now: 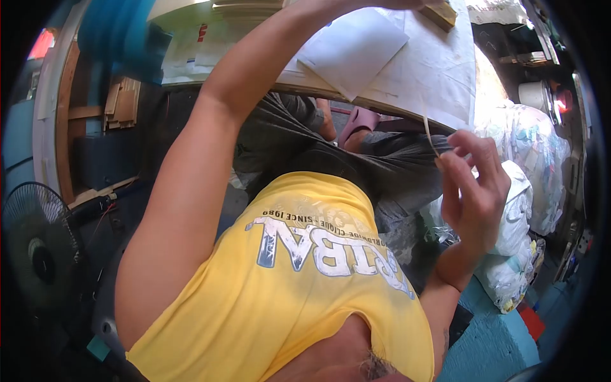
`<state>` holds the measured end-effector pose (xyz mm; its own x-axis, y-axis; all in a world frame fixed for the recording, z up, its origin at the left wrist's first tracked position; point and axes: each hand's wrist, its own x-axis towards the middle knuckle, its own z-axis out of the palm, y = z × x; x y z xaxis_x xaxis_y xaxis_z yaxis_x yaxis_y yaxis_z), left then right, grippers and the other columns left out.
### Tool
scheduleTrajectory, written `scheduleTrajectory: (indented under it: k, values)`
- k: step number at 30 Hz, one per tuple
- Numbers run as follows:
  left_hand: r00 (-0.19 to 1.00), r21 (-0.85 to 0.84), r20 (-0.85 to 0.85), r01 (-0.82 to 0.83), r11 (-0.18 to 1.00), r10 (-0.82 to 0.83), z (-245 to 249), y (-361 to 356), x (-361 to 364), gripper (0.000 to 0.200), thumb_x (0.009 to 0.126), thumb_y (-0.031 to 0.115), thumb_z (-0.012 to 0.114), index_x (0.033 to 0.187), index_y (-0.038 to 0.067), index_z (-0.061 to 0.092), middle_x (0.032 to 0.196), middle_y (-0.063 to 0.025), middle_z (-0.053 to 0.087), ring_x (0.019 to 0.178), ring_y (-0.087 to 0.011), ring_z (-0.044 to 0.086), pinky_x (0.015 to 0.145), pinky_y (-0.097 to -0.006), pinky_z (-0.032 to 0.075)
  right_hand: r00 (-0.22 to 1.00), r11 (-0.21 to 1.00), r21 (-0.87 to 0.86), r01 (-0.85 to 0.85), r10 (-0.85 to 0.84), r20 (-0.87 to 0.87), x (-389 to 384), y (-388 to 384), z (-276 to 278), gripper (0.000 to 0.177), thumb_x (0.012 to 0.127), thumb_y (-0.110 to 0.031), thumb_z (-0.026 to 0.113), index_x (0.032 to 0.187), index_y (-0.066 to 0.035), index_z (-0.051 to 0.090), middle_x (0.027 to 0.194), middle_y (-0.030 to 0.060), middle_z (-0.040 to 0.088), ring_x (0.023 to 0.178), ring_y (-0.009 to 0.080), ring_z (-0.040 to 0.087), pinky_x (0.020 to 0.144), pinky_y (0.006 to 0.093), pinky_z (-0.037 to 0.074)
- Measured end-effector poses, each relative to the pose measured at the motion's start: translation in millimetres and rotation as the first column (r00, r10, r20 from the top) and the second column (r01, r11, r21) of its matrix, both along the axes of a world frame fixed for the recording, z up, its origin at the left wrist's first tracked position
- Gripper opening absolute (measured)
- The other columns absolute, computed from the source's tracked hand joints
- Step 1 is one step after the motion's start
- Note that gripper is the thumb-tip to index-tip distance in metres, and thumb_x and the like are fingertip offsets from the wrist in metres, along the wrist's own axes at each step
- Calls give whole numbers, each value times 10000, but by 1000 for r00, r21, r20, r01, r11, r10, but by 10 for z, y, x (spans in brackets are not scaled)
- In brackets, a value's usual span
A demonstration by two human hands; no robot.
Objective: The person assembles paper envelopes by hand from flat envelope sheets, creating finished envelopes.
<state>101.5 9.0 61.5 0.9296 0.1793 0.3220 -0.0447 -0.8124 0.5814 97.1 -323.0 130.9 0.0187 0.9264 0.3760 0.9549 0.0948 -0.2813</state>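
My right hand (474, 184) is raised beside my right knee at the table's near edge. Its thumb and fingers pinch a thin, pale, slightly curved strip (429, 137), which points up toward the tabletop. My left arm stretches across the table to the upper right. Only the lower edge of my left hand (407, 3) shows at the top of the frame, right at a small wooden block (440, 15); its fingers are mostly cut off. Beneath that arm, a white sheet of paper (353, 54) lies on the white-covered table (439, 83).
A stack of brown flat pieces (248, 7) sits at the table's far left. Stuffed plastic bags (528, 165) crowd the right side. A black fan (41, 242) stands at left, near a wooden shelf frame (67, 121). My legs are under the table.
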Motion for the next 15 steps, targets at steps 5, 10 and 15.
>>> scheduleTrajectory:
  k: [5, 10, 15]
  values:
    - [948, 305, -186, 306, 902, -259, 121, -486, -1555, 728, 890, 428, 764, 1493, 107, 513, 1566, -178, 445, 1488, -368, 360, 1184, -624, 309, 986, 958, -237, -160, 166, 8, -174, -33, 93, 189, 652, -50, 683, 826, -14, 620, 986, 102, 611, 810, 260, 596, 625, 376, 461]
    - [994, 463, -104, 71, 883, -26, -348, -547, -1817, 647, 850, 468, 807, 1424, 254, 597, 1580, -67, 481, 1440, -320, 465, 1231, -699, 157, 957, 897, -344, -277, 290, -14, -216, 160, 96, 173, 661, -92, 678, 805, -32, 605, 983, 87, 596, 872, 245, 584, 662, 357, 466]
    - [981, 353, -26, -169, 920, 190, -371, -901, -1451, 605, 808, 410, 838, 1304, 117, 650, 1490, -132, 519, 1406, -331, 447, 1147, -622, 350, 951, 892, -354, -280, 308, 23, -238, 325, 110, 150, 675, -104, 678, 794, -42, 612, 934, 74, 562, 863, 230, 577, 668, 350, 468]
